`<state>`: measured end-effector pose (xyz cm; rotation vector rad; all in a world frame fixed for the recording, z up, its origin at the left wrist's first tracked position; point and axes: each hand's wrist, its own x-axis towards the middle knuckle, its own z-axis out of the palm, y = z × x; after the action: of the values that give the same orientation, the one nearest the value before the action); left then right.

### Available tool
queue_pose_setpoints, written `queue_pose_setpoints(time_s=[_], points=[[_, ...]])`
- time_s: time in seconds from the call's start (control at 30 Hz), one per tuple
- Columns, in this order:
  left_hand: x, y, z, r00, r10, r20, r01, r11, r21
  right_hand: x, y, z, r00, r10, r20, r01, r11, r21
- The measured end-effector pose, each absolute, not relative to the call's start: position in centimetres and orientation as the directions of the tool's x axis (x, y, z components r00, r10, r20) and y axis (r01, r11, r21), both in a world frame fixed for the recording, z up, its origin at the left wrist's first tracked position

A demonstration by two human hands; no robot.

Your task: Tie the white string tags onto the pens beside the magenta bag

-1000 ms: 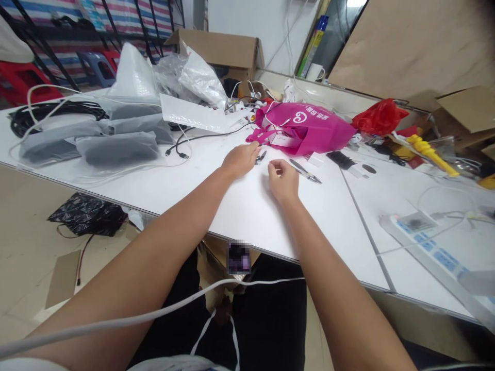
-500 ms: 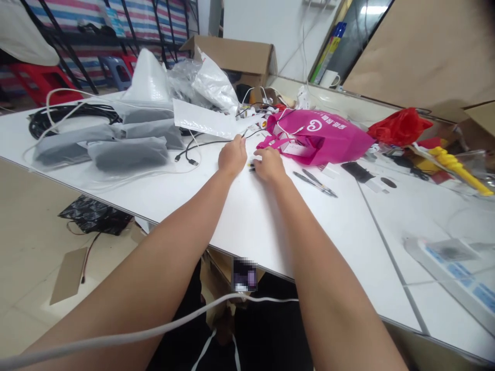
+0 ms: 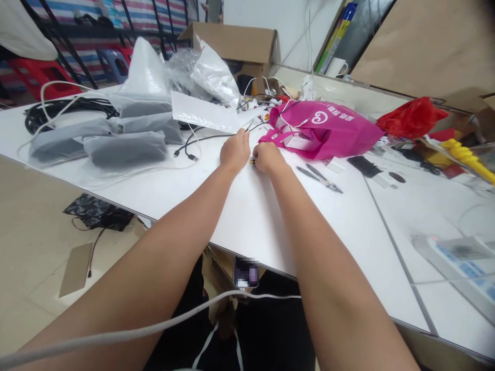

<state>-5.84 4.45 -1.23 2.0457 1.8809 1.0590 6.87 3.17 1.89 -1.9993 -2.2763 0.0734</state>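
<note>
My left hand [image 3: 235, 150] is closed in a pinch near the middle of the table; a thin, slender thing shows at its fingertips, too small to name. Just to its right, my right hand [image 3: 268, 157] has its fingers curled down over small black-and-yellow pieces [image 3: 252, 162], whose ends stick out on the left side. Behind both hands lie a black cable [image 3: 209, 140] and a magenta bag [image 3: 344, 131]. Two pens [image 3: 320, 179] rest on the white table [image 3: 251, 221], right of my right hand.
Grey wrapped packages [image 3: 124, 148] and a coiled black cable [image 3: 73, 109] lie on the left. Plastic packaging [image 3: 214, 72] and a cardboard box [image 3: 240, 46] stand behind. A red bag [image 3: 412, 117] and a white-and-blue device [image 3: 460, 263] are on the right. A white cable [image 3: 174, 322] crosses in front.
My right hand's fingers have curled in closer over the small black-and-yellow pieces. My left hand keeps its pinch in nearly the same place. The view has shifted slightly.
</note>
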Motion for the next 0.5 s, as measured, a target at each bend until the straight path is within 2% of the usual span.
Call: queue_pose_setpoints(time_s=[0.1,0.27,0.37,0.5], points=[[-5.9,4.5,-1.3,-0.056,0.921,0.387,0.809,-0.186,0.558,6.9,3.9,1.9,-0.136,0.990,0.047,0.980,0.141,-0.140],[-6.1,4.8,-1.5,-0.048,0.916,0.399,0.812,-0.197,0.550,7.5,5.4,1.3,-0.162,0.977,0.138,0.915,0.201,-0.350],[-6.1,5.0,-1.7,-0.041,0.905,0.424,0.793,-0.228,0.564,8.6,5.5,1.7,-0.191,0.947,0.257,0.872,0.284,-0.399],[-5.8,4.8,-1.7,0.028,0.886,0.462,0.802,-0.295,0.519,11.2,3.8,2.8,-0.119,0.886,0.449,0.802,0.352,-0.482]])
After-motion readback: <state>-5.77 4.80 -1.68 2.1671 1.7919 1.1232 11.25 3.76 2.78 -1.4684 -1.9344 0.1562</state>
